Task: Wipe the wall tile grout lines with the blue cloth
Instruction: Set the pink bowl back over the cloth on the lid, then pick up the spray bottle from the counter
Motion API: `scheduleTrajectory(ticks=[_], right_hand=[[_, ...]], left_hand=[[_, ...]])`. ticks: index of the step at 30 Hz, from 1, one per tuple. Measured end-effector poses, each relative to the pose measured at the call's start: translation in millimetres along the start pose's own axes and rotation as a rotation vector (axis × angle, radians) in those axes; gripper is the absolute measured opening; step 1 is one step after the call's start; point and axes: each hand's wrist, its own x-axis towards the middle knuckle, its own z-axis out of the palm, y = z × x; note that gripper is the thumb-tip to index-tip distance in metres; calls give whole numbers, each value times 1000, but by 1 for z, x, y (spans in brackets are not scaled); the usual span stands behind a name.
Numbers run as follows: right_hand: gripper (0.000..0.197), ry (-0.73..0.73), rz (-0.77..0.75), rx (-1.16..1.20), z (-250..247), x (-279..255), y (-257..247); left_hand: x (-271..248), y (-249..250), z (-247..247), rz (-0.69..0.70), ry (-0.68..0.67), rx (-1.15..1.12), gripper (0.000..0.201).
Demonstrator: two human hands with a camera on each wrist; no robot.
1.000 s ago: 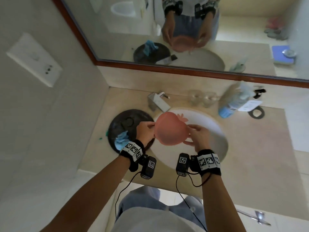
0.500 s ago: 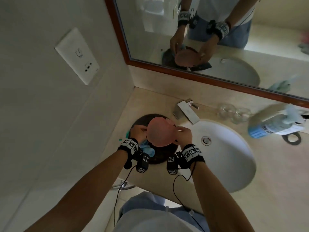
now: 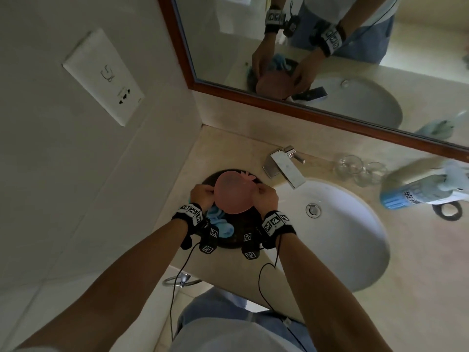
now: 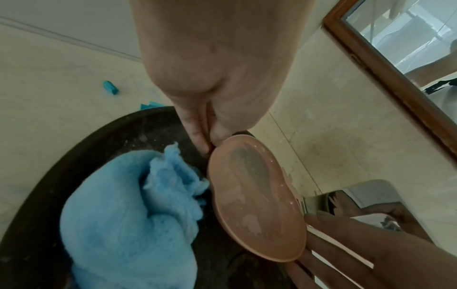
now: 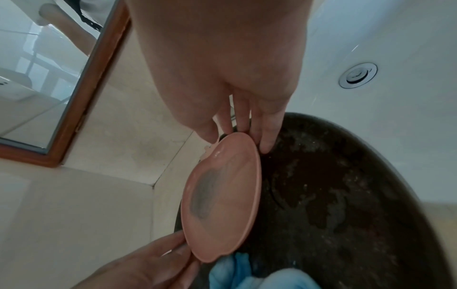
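— What sits nearest, and what does it hold?
— A round dark tray with a rough, speckled surface rests on the beige stone bench. In it lies the crumpled fluffy blue cloth, bunched at the tray's near left side, just below the left wrist.

— And the hands?
— Both hold a thin pink apple-shaped plastic dish above the tray. The left hand pinches its left rim between thumb and fingertips; the right hand pinches the opposite rim, its fingers reaching under the edge. The dish is shallow and glossy, with a grey smear and droplets inside.

— Further on?
— To the right, an oval white basin is sunk in the bench, smooth, with a round metal drain. Behind it stands an angular chrome tap, then two clear glasses and a blue-labelled spray bottle lying blurred. A wood-framed mirror hangs above; pale wall tiles with thin grout lines carry a white socket plate on the left.
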Motion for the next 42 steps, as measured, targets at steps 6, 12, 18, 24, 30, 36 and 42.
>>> scheduleTrajectory(ticks=[6,12,18,24,30,36,42], right_hand=[[34,25,-68,83,-26,-17,-2],[23,287,-11,231,-111,-24,72],[28,600,154,194,-251,-57,131],[57,817,9,266,-361,-53,140],[86,553,-185,66,-427,-28,139],[87,346,-144,69,-446,0,136],[68,376,-143,68,-438,4,130]], left_hand=[[-5,15,14,-88,156,14,30],[-81,111,70,174,139,132,24],[-127,151,179,289,-365,230,8],[-156,213,255,446,-530,244,28],[-158,257,304,534,-469,252,42],[-159,265,317,501,-407,283,47],[-155,268,315,444,-354,251,52]])
